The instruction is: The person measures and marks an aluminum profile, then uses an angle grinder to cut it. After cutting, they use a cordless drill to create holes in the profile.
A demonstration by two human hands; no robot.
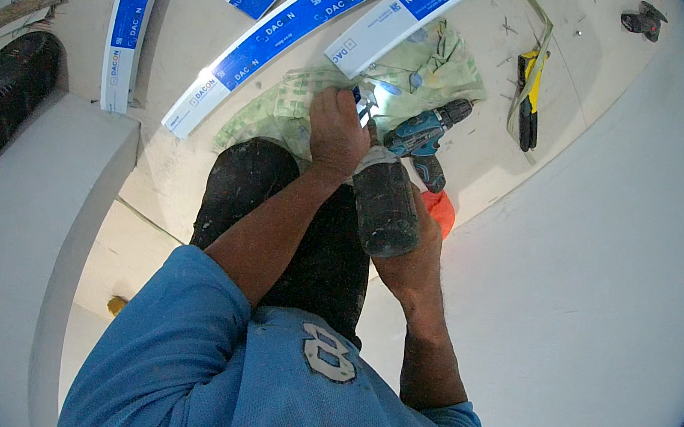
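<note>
My right hand [412, 257] is wrapped round a dark, dusty power drill [385, 211], whose front end points away from me. Beside the drill's tip, my left hand [337, 131] is closed with its fingers pinched together. A small shiny piece with some blue [364, 106] shows at those fingers, too glared to make out. The drill's light falls on a pale green patterned cloth [287, 107] under the hands. On that cloth, just right of the tip, lies a second, teal-and-black cordless drill [418, 133].
Several long white strips with blue film, such as this one [245, 63], lie ahead on the floor. A yellow-and-black tool [530, 100] with a strap lies to the right. White walls [576, 270] flank me, and a black shoe-like object [7, 96] rests at the left.
</note>
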